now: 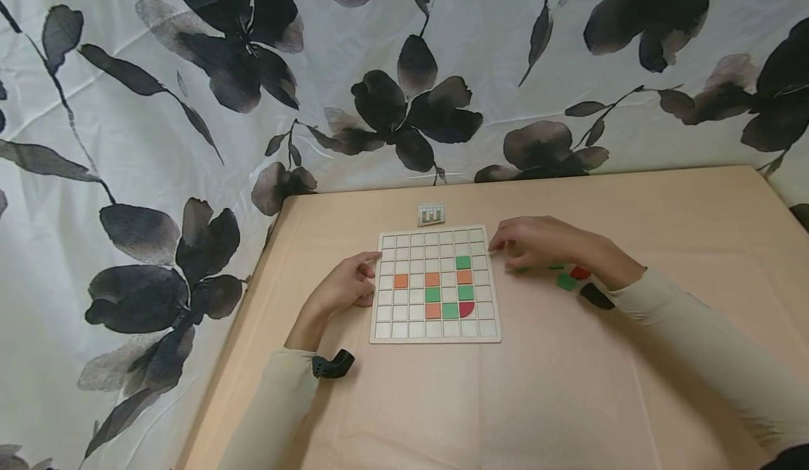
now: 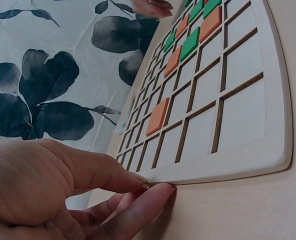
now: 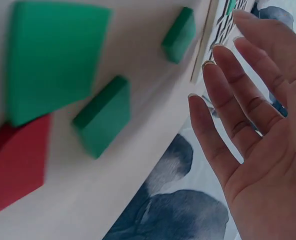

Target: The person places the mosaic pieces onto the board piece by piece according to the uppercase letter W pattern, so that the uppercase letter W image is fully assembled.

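A white grid board (image 1: 402, 314) with a pale wooden frame lies on the table. In its cells sit several orange square tiles (image 1: 401, 281), green square tiles (image 1: 450, 310) and one red tile (image 1: 466, 308) with a rounded corner. My left hand (image 1: 344, 284) is at the board's left edge; in the left wrist view, its thumb and a finger pinch the frame. Beside the upper right edge hovers my right hand (image 1: 537, 239), fingers loosely bent and apart. The right wrist view shows nothing in its grasp, with loose green tiles (image 3: 58, 60) and a red tile (image 3: 18, 165) nearby.
Behind the board stands a small card (image 1: 431, 214) with a gridded pattern. Loose tiles (image 1: 566, 282) lie right of the board, partly hidden by my right hand and wrist. A floral cloth (image 1: 354, 41) hangs behind the wooden table (image 1: 411, 407).
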`<state>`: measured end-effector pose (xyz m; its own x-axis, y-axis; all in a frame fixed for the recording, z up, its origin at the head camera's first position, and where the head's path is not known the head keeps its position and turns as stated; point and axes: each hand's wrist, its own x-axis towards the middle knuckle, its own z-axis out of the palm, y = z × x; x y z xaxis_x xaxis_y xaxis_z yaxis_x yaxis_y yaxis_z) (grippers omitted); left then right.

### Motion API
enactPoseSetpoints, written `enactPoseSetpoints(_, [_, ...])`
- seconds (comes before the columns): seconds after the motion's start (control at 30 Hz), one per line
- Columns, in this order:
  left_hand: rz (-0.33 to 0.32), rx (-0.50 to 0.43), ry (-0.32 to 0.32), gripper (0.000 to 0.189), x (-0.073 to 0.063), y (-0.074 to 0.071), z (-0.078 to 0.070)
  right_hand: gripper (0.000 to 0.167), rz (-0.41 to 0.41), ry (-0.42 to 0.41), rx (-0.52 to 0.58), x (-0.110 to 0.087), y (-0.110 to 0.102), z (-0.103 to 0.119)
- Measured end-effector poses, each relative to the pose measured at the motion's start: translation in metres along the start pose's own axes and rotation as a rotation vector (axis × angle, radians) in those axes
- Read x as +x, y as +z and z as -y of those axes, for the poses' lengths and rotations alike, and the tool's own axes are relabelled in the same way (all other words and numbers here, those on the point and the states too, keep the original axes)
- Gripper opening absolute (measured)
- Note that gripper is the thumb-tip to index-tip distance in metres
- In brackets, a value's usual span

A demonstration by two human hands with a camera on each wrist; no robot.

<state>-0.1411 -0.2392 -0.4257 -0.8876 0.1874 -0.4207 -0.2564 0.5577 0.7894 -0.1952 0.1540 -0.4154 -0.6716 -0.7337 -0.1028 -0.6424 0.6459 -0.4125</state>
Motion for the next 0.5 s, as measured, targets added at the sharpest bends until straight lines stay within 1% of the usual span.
enactPoseSetpoints(0.13, [-0.002,-0.002,-0.003,0.071,0.000,0.000,0.000,0.037,-0.003,0.007,-0.017,-0.008,0.001,-0.008])
enactPoseSetpoints(0.33, [-0.007,-0.005,-0.007,0.071,0.002,0.002,-0.002,0.033,0.006,0.054,-0.032,-0.018,0.001,-0.017])
enactPoseSetpoints(0.5, [-0.008,-0.009,-0.006,0.071,0.003,0.003,-0.002,0.029,-0.016,0.062,-0.036,-0.024,0.001,-0.020])
